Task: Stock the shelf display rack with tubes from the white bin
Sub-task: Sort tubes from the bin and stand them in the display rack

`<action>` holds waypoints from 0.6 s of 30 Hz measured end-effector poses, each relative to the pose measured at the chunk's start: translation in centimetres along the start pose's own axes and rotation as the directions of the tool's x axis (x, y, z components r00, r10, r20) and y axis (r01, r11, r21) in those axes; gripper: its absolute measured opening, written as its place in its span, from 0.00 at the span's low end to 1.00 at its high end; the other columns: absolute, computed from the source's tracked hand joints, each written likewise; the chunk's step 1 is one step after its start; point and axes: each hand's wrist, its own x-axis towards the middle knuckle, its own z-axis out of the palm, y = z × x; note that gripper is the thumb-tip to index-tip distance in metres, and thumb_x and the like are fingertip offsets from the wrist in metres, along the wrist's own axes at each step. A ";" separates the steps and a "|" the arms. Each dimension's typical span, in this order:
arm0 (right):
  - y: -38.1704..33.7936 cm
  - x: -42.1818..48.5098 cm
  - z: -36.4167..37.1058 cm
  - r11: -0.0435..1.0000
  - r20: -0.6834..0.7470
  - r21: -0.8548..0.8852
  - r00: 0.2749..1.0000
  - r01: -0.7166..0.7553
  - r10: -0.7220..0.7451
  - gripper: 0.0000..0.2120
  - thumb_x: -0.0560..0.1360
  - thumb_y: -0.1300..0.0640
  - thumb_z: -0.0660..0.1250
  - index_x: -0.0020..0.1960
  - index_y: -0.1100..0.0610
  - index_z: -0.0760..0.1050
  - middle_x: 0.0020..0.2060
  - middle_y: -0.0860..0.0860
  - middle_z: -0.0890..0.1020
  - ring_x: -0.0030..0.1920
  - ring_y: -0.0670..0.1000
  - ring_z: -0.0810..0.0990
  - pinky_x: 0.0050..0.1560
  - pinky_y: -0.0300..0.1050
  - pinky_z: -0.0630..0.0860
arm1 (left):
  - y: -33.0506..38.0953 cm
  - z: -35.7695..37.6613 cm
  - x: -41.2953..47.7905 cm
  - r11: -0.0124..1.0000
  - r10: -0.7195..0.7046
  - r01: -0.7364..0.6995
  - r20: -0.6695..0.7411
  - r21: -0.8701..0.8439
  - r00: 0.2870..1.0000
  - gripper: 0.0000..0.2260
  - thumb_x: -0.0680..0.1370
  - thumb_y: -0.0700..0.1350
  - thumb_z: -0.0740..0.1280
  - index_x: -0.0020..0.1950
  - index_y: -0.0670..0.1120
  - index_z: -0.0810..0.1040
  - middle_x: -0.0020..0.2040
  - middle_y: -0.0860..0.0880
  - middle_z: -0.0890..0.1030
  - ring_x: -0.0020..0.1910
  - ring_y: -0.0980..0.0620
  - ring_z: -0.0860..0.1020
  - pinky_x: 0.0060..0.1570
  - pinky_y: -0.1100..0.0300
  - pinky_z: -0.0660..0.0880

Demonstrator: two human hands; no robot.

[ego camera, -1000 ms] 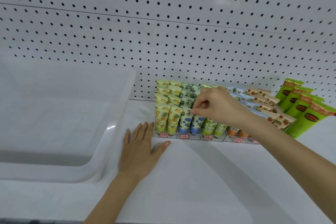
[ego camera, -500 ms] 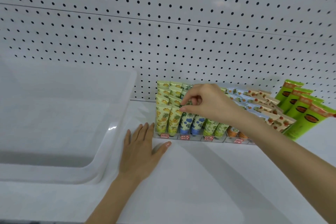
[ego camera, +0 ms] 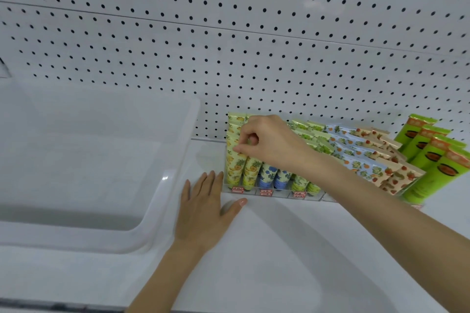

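Nearest: left hand (ego camera: 203,213), palm down on the flat white shelf board (ego camera: 279,249), fingers straight and a little spread, holding nothing, fingertips just short of the rack's front corner. To its left, the translucent white plastic bin (ego camera: 175,175), with no tubes visible in the part shown.

Next back: the clear stepped acrylic display rack (ego camera: 251,192) with small red price tags along the lip, lanes packed with printed tubes standing cap-down and leaning back.

Over the leftmost lanes, right hand (ego camera: 269,143): fingers curled, thumb and forefinger pinching the flat crimped top of the front yellow pineapple-print soft plastic tube (ego camera: 232,170), seated in its lane beside the blue flower-print tubes (ego camera: 269,175).

Probably light, squashy in the body and a bit slick (glossy print); stiffest at the crimp and the cap. Best taken by the crimp edge, as here, and steered down between neighbours without squeezing the middle. Risk of tipping the row behind.

Farthest: tall bright green tubes (ego camera: 429,160) at right, white perforated pegboard wall (ego camera: 229,46) behind.
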 end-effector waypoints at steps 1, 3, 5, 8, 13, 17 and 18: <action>0.0 0.1 0.1 1.000 -0.004 0.010 1.000 -0.004 0.004 0.08 0.72 0.53 0.72 0.37 0.56 0.79 0.31 0.42 0.71 0.32 0.41 0.70 0.40 0.39 0.69 | 0.0 0.0 0.0 1.000 0.002 -0.002 -0.001 -0.004 1.000 0.51 0.61 0.77 0.26 0.78 0.52 0.48 0.79 0.53 0.52 0.77 0.56 0.47 0.75 0.52 0.39; 0.1 0.1 0.1 1.000 -0.011 0.023 1.000 -0.007 0.008 0.08 0.72 0.54 0.72 0.36 0.56 0.78 0.31 0.42 0.71 0.31 0.41 0.70 0.40 0.39 0.70 | 0.0 0.1 0.0 1.000 0.005 -0.006 -0.005 -0.015 1.000 0.50 0.62 0.76 0.28 0.78 0.52 0.48 0.79 0.52 0.53 0.77 0.55 0.47 0.75 0.51 0.40; 0.1 0.2 0.2 1.000 -0.011 0.025 1.000 -0.008 0.009 0.09 0.72 0.54 0.72 0.36 0.57 0.78 0.31 0.42 0.71 0.31 0.40 0.70 0.40 0.39 0.70 | -0.1 0.1 0.0 1.000 0.008 -0.009 -0.008 -0.013 1.000 0.49 0.64 0.76 0.29 0.78 0.52 0.49 0.79 0.52 0.53 0.77 0.55 0.47 0.75 0.51 0.40; 0.0 0.2 0.0 1.000 0.000 0.025 1.000 -0.003 0.003 0.09 0.72 0.53 0.72 0.36 0.55 0.78 0.30 0.42 0.70 0.31 0.41 0.70 0.40 0.40 0.71 | 0.0 0.0 0.0 1.000 0.007 -0.007 -0.002 -0.004 1.000 0.47 0.65 0.75 0.31 0.78 0.52 0.48 0.79 0.52 0.53 0.77 0.55 0.47 0.75 0.51 0.40; 0.3 -0.2 -1.7 0.994 0.014 0.090 0.998 -0.061 0.060 0.08 0.72 0.50 0.71 0.42 0.55 0.81 0.28 0.47 0.71 0.27 0.43 0.67 0.30 0.31 0.65 | 0.1 -0.2 -0.1 1.000 0.003 -0.004 0.010 0.013 1.000 0.44 0.67 0.73 0.35 0.78 0.52 0.47 0.79 0.52 0.52 0.77 0.55 0.47 0.75 0.52 0.39; 1.7 -1.3 -2.5 0.991 0.015 0.087 0.995 -0.097 0.096 0.06 0.72 0.50 0.72 0.42 0.53 0.81 0.29 0.48 0.71 0.27 0.44 0.66 0.30 0.30 0.65 | 0.1 -0.2 0.0 1.000 0.000 0.000 0.023 0.013 1.000 0.41 0.70 0.72 0.40 0.78 0.52 0.46 0.79 0.52 0.52 0.77 0.55 0.46 0.75 0.52 0.39; 1.9 -1.5 -2.5 0.992 0.023 0.079 0.995 -0.103 0.101 0.06 0.71 0.51 0.72 0.42 0.53 0.81 0.29 0.48 0.71 0.27 0.44 0.66 0.30 0.30 0.65 | 0.0 -0.1 0.0 1.000 0.001 -0.002 0.022 0.012 1.000 0.40 0.71 0.72 0.41 0.78 0.52 0.46 0.79 0.52 0.52 0.77 0.55 0.46 0.75 0.51 0.39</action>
